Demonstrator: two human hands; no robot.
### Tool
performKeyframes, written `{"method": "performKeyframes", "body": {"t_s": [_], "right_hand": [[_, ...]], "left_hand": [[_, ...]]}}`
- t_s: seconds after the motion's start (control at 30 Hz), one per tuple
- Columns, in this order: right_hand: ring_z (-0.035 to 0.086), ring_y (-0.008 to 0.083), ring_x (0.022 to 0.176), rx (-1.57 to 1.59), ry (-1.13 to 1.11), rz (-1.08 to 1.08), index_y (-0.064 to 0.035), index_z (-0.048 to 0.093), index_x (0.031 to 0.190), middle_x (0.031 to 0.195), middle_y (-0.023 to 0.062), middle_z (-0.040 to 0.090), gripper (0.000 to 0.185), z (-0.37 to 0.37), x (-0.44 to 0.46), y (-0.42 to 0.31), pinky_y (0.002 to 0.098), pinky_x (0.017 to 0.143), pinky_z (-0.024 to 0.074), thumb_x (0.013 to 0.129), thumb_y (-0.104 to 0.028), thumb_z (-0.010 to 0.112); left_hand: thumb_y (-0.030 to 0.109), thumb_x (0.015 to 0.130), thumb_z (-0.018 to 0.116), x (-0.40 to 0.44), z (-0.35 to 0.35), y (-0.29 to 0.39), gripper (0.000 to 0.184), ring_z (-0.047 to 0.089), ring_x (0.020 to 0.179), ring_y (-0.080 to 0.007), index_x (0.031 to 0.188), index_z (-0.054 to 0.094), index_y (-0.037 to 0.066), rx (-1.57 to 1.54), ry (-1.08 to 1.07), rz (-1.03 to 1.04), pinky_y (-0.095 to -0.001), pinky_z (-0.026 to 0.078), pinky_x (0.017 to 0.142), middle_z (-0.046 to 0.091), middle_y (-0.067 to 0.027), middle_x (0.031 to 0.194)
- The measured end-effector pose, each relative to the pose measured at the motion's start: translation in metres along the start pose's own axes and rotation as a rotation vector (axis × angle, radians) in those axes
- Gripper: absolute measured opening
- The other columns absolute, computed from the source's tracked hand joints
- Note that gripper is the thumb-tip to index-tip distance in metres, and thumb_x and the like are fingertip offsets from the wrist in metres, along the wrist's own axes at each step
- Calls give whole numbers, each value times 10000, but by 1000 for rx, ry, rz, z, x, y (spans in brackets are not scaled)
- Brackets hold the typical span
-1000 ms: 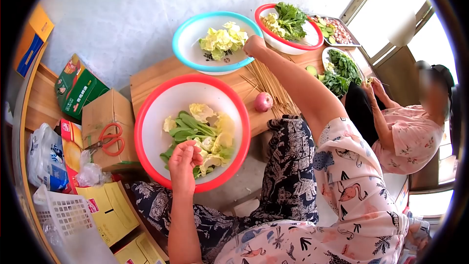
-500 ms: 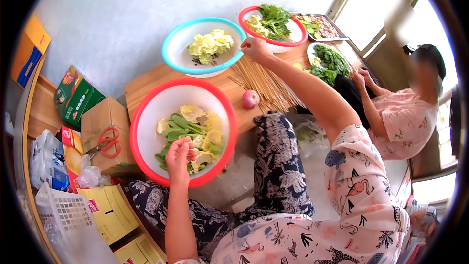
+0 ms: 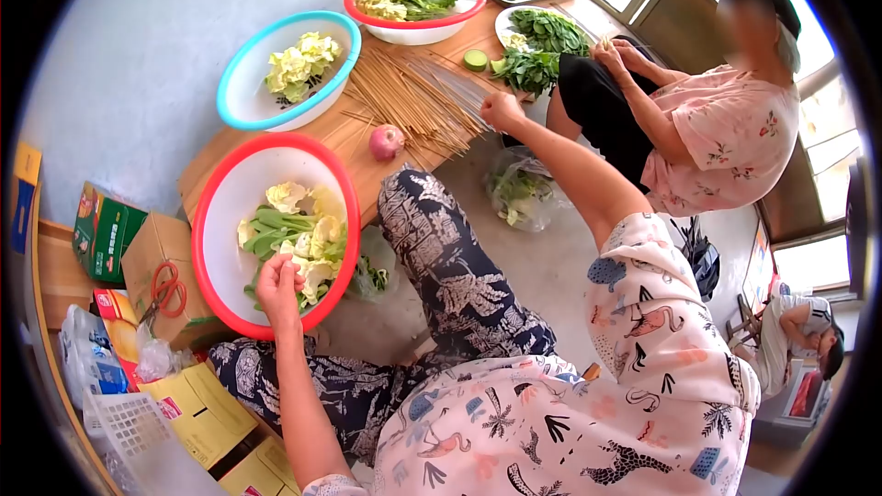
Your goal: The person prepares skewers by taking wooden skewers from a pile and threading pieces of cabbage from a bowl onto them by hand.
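Lettering (image 3: 111,243) marks the green carton (image 3: 108,231), unreadably small; left hand (image 3: 279,285) near leaves (image 3: 317,237).

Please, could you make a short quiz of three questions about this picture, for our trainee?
1. True or false: the onion lies beside the thin sticks.

2. Multiple choice: which colour is the rim of the bowl in the middle of the three?
A) yellow
B) light blue
C) black

3. Fill in: the person's ____ hand is at the nearest red-rimmed bowl.

Key:
1. True.
2. B.
3. Left: the left hand.
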State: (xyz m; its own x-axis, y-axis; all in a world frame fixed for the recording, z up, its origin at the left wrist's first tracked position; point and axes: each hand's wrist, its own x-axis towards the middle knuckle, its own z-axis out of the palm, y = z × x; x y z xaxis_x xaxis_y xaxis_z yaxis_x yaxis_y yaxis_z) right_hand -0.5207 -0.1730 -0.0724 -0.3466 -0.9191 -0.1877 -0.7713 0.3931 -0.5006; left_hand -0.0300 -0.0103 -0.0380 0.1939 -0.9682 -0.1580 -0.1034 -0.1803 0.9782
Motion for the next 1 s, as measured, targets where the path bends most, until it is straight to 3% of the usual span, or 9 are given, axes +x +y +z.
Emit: {"method": "performKeyframes", "body": {"t_s": [0.07,0.2,0.4,0.57,0.63,0.77,0.83,1.0], "right_hand": [[623,276,927,-25,-3,55,-183,694,790,902,99,670,128,7,-3,9,373,776,501,733,-177,579],[630,278,907,-69,84,11,-166,689,786,876,91,672,123,18,1,6,381,757,505,722,-161,584],[646,319,871,-345,92,-92,-62,684,809,877,161,665,131,26,7,-11,389,716,516,704,-71,606],[654,279,894,-442,133,-98,-68,693,834,884,138,675,149,28,9,-24,372,727,523,707,-61,616],[650,280,914,-539,31,-86,-76,697,874,914,131,676,169,22,4,-34,362,741,521,747,-84,586],[646,283,931,-511,-1,-23,-77,695,908,954,130,672,190,24,18,-35,357,755,519,764,-99,575],[634,338,896,-454,14,-27,-57,674,939,970,177,649,228,23,22,-33,408,748,511,748,-92,554],[611,322,992,-394,-14,-41,-62,665,985,1050,173,634,243,11,22,-33,398,819,494,788,-132,540]], "left_hand": [[106,899,530,0,3,0,145,525,603,-59,991,594,14,50,10,7,-186,433,541,595,-23,771],[104,903,526,0,7,0,145,517,603,-62,984,597,8,106,30,32,-190,424,540,589,-18,749],[108,906,526,3,10,-1,140,518,610,-63,980,594,12,141,30,37,-191,425,560,585,-16,753],[79,892,536,3,15,3,123,515,615,-58,973,598,10,137,39,8,-183,416,566,590,-20,770],[79,891,534,3,14,2,126,517,616,-61,976,599,10,118,26,16,-185,419,569,591,-20,771],[71,888,534,4,15,1,128,519,619,-61,976,600,8,112,18,33,-187,424,573,592,-19,770],[68,885,534,5,14,0,132,519,622,-60,980,601,6,98,-5,37,-188,431,577,593,-19,772],[66,883,538,4,15,1,131,520,623,-57,980,604,7,115,-31,56,-186,433,571,594,-17,769]]}}
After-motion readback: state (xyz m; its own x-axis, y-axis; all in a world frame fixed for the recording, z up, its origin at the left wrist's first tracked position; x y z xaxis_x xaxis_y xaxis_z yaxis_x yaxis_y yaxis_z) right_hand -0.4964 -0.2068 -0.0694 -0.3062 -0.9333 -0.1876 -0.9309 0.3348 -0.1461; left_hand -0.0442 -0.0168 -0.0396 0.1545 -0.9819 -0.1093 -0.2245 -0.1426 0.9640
